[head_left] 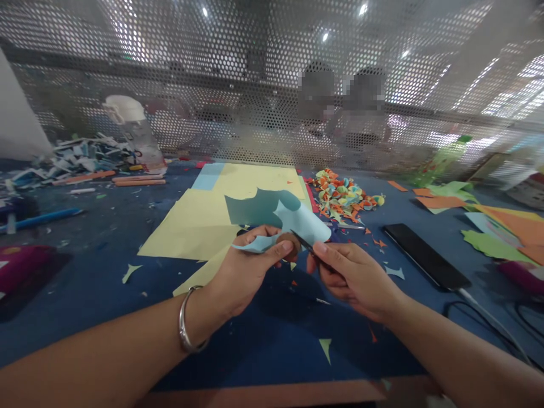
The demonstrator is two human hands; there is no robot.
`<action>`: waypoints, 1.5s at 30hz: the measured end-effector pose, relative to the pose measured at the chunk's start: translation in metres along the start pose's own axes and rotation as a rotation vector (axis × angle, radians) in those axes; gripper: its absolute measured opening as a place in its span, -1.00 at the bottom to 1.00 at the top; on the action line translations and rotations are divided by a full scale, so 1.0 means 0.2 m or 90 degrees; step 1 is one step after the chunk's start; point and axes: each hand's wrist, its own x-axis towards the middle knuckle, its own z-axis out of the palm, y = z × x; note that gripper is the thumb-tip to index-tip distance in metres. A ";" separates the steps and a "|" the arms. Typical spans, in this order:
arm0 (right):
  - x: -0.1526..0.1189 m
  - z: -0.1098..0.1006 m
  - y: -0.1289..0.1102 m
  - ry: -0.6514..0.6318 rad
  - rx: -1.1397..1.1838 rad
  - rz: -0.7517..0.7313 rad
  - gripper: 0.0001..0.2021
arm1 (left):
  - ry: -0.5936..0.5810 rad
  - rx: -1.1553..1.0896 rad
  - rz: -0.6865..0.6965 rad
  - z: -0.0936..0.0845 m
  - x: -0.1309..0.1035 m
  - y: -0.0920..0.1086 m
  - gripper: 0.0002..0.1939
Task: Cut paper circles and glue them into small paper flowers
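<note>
My left hand, with a silver bangle on the wrist, pinches a sheet of light blue paper together with a brown round disc. The paper curls upward and has scalloped, cut-out edges. My right hand is closed around dark, slim scissors, their blades at the paper beside the disc. Its fingers hide the handles. Beneath and beyond the hands lie pale yellow sheets.
A pile of small coloured paper pieces lies behind my right hand. A black phone with a cable is at the right, near coloured paper scraps. A bottle stands back left, against a perforated metal screen. People are blurred beyond it.
</note>
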 end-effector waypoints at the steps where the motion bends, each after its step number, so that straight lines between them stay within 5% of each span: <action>1: 0.00 0.00 0.00 0.000 -0.004 0.000 -0.56 | 0.003 0.003 -0.003 0.00 0.00 0.01 -0.84; 11: 0.00 -0.01 0.00 0.002 -0.048 -0.007 -0.55 | 0.017 -0.036 -0.046 0.03 -0.01 0.03 -0.86; 21: 0.01 -0.03 0.01 0.005 -0.104 -0.049 -0.53 | 0.003 0.054 0.067 0.01 0.00 0.03 -0.82; 31: 0.02 -0.05 0.00 0.001 -0.168 -0.063 -0.51 | 0.046 0.043 -0.058 0.02 -0.03 0.03 -0.78; 45: 0.03 -0.09 0.00 -0.001 -0.205 -0.077 -0.50 | 0.006 0.034 -0.017 0.01 -0.01 0.03 -0.81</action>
